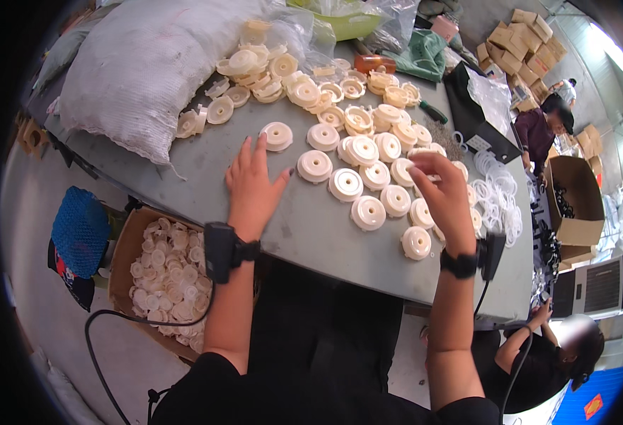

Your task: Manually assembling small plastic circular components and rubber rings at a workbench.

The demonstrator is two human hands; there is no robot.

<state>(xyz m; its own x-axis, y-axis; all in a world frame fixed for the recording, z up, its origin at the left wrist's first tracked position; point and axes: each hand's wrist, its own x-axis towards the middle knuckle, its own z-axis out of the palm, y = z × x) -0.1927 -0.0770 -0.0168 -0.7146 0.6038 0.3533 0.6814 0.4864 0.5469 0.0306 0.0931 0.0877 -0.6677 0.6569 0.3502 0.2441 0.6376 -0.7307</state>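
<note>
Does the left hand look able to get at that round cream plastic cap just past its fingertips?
Probably yes. The left hand lies flat on the grey table, and the cap sits just beyond its fingertips with nothing between them.

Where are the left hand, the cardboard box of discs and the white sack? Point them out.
left hand (253, 185), head view, back of the hand.
cardboard box (122, 249), head view, left wall.
white sack (141, 67), head view, woven side.

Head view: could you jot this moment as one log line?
left hand flat on grey table, open | right hand fingers pinching something small, unclear | cream plastic discs spread between | cardboard box of discs below table
</note>
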